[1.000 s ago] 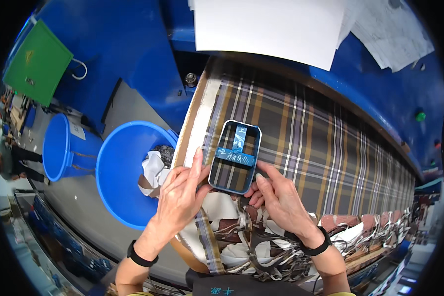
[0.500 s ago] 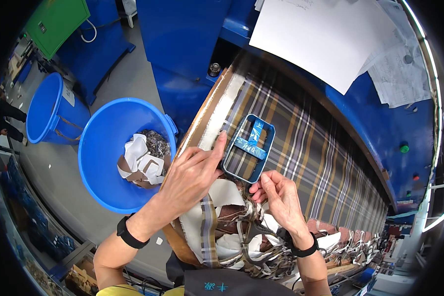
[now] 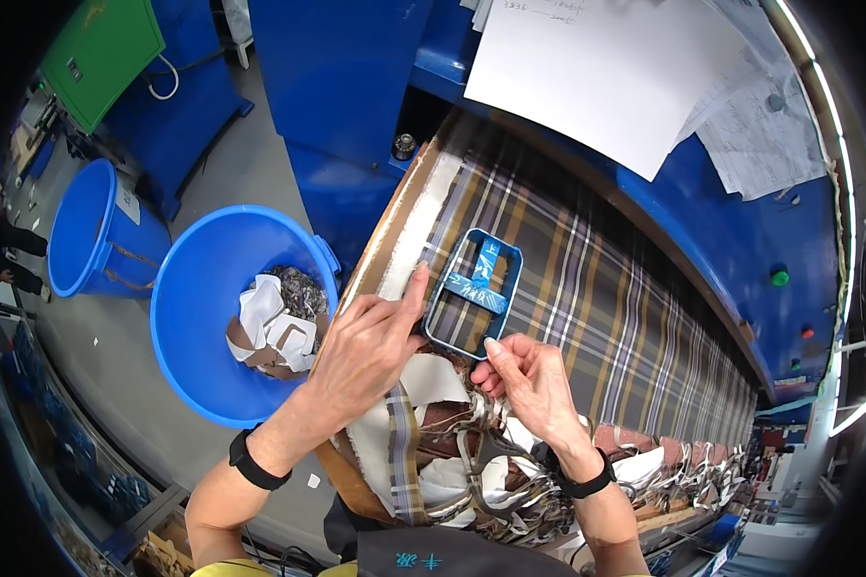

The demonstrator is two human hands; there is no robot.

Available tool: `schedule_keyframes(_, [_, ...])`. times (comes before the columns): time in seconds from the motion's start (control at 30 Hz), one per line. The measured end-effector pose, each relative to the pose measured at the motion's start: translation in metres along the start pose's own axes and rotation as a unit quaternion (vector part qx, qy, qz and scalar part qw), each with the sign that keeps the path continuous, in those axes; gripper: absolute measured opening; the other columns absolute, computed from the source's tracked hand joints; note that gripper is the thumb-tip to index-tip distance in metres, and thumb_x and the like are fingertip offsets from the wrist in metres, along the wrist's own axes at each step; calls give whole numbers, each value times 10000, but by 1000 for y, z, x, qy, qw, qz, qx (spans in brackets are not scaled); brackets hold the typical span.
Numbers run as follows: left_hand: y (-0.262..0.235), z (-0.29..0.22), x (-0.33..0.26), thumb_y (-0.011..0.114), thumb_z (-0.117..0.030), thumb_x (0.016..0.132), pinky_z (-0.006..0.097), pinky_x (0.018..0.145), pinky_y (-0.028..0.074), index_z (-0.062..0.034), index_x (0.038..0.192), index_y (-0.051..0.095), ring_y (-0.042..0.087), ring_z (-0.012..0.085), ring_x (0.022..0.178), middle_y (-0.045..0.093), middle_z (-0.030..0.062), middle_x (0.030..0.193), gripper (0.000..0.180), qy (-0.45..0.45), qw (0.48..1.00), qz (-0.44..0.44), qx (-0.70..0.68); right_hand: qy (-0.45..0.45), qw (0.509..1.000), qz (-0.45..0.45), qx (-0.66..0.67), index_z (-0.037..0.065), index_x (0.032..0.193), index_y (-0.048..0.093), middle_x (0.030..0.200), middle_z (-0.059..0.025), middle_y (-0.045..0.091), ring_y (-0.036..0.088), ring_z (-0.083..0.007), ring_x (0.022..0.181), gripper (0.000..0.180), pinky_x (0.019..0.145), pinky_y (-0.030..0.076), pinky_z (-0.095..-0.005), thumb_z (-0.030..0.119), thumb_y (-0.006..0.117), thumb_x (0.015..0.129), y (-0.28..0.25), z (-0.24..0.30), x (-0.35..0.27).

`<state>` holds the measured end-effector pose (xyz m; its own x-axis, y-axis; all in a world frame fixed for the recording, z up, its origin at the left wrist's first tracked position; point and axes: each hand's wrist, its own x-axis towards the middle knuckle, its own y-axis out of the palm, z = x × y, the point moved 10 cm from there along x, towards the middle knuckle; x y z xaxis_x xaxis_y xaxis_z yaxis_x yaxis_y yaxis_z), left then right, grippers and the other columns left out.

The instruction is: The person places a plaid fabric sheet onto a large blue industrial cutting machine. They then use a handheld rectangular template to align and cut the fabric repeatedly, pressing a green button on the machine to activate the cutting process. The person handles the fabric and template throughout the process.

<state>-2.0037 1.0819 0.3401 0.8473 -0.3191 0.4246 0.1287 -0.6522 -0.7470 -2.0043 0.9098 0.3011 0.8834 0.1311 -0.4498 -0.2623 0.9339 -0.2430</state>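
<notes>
I see my left hand point(image 3: 370, 337) spread flat, its fingertips touching the left edge of the blue metal cutting frame point(image 3: 473, 290) lying on the plaid fabric point(image 3: 587, 298). My right hand point(image 3: 529, 377) pinches the frame's near edge. A blue bucket point(image 3: 202, 288) of scraps stands left.

Blue rectangular frame point(image 3: 473, 291) flat on plaid fabric point(image 3: 587, 317)

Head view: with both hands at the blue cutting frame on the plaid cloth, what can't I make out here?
- Cloth under the cutting frame: mostly covered by the frame's crossed blue bars.
- Right hand fingertips: curled under, so their grip on the frame's near edge is hidden.
- Bucket contents: scraps piled up, lower ones buried.
- Far end of the plaid cloth: squeezed small at the picture's right rim.
- Left hand: its palm hides the cloth edge beneath.
</notes>
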Motion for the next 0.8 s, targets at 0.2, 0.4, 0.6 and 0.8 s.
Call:
schedule_keyframes(0.2, [-1, 1, 0, 739, -35, 755, 372, 845, 487, 71, 1479, 318, 647, 241, 829, 733, 101, 1003, 844, -2, 1000, -4, -12, -2, 1000, 2, -14, -47, 828, 635, 668, -52, 631, 552, -74, 558, 390, 504, 461, -250, 274, 542, 1029, 1, -3, 2])
schedule_keyframes(0.4, [-1, 1, 2, 744, -29, 756, 380, 863, 483, 57, 1482, 324, 651, 261, 865, 730, 113, 1020, 843, -14, 999, 11, -27, -24, 999, -3, -41, -49, 828, 657, 693, -79, 675, 589, -95, 598, 380, 549, 488, -275, 257, 540, 1021, -1, -1, 2])
schedule_keyframes(0.6, [0, 1, 2, 757, -17, 730, 361, 858, 489, 59, 1489, 312, 660, 256, 862, 735, 106, 997, 883, -8, 1000, 1, -14, -27, 996, 26, -76, -39, 874, 652, 780, -78, 703, 618, -89, 668, 343, 580, 523, -247, 254, 553, 1022, -1, 4, 1])
schedule_keyframes(0.8, [4, -1, 4, 797, -7, 716, 373, 894, 496, 30, 1493, 333, 670, 287, 954, 735, 141, 1000, 905, -31, 999, 19, -3, -86, 981, -20, -170, -59, 1090, 648, 809, -82, 705, 643, -127, 699, 353, 609, 534, -285, 273, 555, 1013, -43, 37, -26])
